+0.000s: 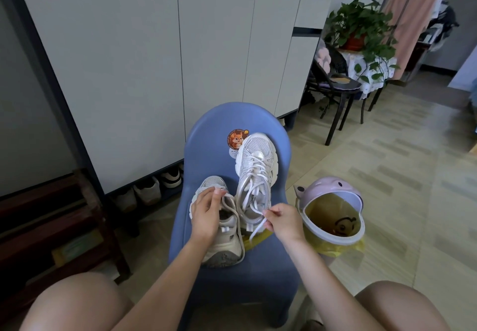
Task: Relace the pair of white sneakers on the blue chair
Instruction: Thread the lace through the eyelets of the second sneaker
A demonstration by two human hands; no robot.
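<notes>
Now the right hand (284,223) pinches the far sneaker (255,175) lace end (258,227) — feed it straight, untwisted — while the left hand (206,214) grips the near sneaker (222,227).

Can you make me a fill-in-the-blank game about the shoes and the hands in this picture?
1. Both sneakers sit on a chair whose colour is ____.
2. The right hand pinches a white ____ of the far sneaker.
3. The left hand rests on the ____ sneaker.
4. On the floor to the right of the chair stands a pink ____ lined with a yellow bag.

Missing words: blue; lace; near; bin
</notes>
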